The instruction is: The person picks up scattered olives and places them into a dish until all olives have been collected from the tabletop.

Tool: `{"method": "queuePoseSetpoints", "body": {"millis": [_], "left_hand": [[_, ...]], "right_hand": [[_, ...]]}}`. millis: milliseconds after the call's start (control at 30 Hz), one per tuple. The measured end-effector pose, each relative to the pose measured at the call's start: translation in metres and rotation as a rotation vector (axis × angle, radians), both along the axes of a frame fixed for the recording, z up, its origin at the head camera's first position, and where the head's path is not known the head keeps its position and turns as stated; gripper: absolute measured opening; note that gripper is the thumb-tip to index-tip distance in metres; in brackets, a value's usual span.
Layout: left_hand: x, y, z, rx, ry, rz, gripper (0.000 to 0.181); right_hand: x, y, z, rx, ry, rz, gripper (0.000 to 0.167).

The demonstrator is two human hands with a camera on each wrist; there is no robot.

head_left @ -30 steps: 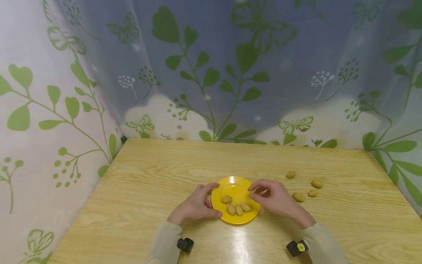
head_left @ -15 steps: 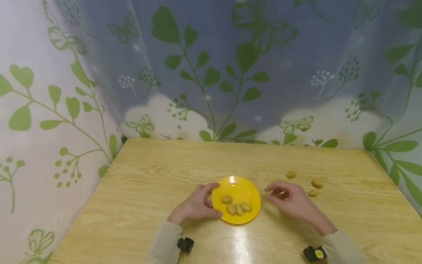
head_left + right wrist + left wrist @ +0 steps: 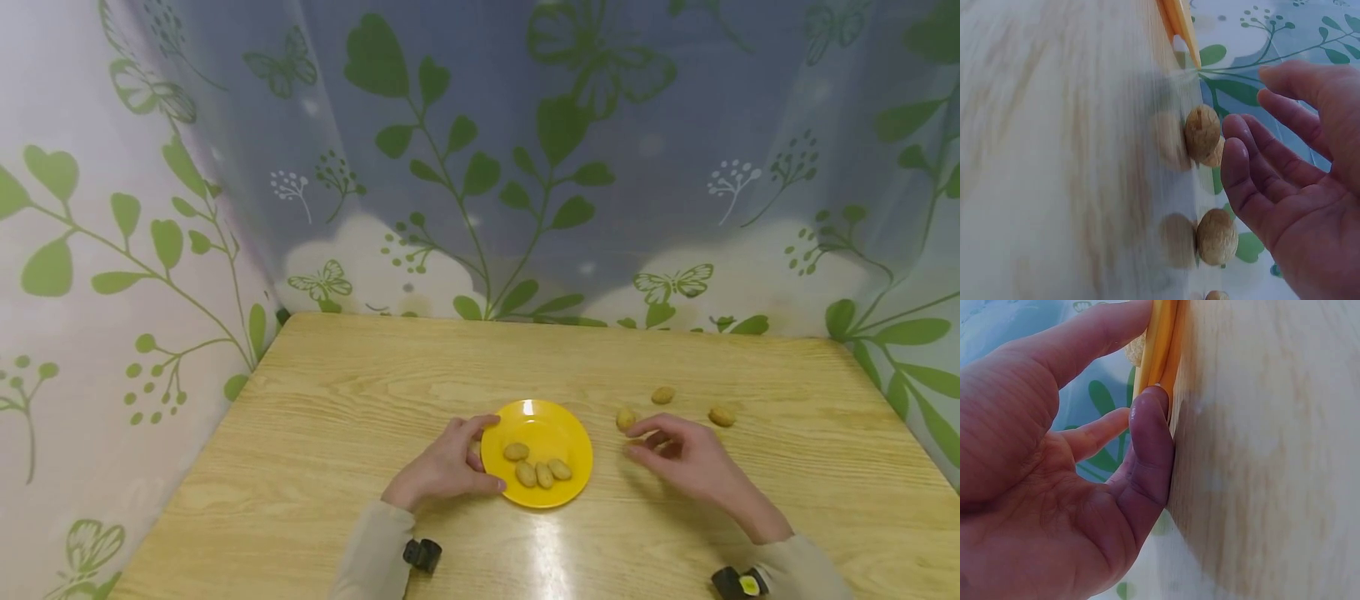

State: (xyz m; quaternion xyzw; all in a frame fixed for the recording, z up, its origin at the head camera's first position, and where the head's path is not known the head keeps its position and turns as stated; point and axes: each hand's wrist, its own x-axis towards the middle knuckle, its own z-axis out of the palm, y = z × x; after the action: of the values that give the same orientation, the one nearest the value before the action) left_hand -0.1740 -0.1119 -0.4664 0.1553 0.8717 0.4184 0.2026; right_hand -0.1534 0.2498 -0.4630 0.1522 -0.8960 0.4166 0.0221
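Observation:
My left hand (image 3: 442, 467) grips the left rim of a round yellow plate (image 3: 538, 417), thumb at the near side and fingers at the far side. Several small tan potato-like lumps (image 3: 516, 451) lie on the plate. The left wrist view shows the plate (image 3: 1163, 337) edge-on at the fingertips. To the right of the plate, my right hand (image 3: 690, 454) hovers low over the table with its fingers loosely bent and nothing held. Just off its fingertips lies one loose lump (image 3: 626, 418). In the right wrist view a lump (image 3: 1202, 134) sits beside the fingers, apart or barely touching; I cannot tell which.
Two more lumps lie beyond the right hand, one farther back (image 3: 662, 395) and one to the right (image 3: 722, 416). The wooden table (image 3: 360, 375) ends at a leaf-patterned curtain (image 3: 480, 167) behind and at the left.
My right hand has moved rightward from the plate's right rim to over the table. It uncovers one lump and covers others. The left hand and plate stay put.

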Motion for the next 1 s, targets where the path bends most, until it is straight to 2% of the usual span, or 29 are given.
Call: {"method": "queuePoseSetpoints", "body": {"millis": [400, 700, 1000], "left_hand": [[-0.0010, -0.0008, -0.0014, -0.005, -0.005, -0.003, 0.088], [-0.0004, -0.0007, -0.0017, -0.003, -0.003, 0.002, 0.089], [-0.0009, 0.0000, -0.0015, -0.005, -0.004, -0.002, 0.088]], "right_hand": [[0.0010, 0.0096, -0.0040, -0.010, -0.041, 0.007, 0.016], [-0.0020, 0.0106, -0.0099, 0.064, 0.033, 0.012, 0.017], [-0.0056, 0.0093, -0.0096, 0.107, -0.024, -0.005, 0.018]]}}
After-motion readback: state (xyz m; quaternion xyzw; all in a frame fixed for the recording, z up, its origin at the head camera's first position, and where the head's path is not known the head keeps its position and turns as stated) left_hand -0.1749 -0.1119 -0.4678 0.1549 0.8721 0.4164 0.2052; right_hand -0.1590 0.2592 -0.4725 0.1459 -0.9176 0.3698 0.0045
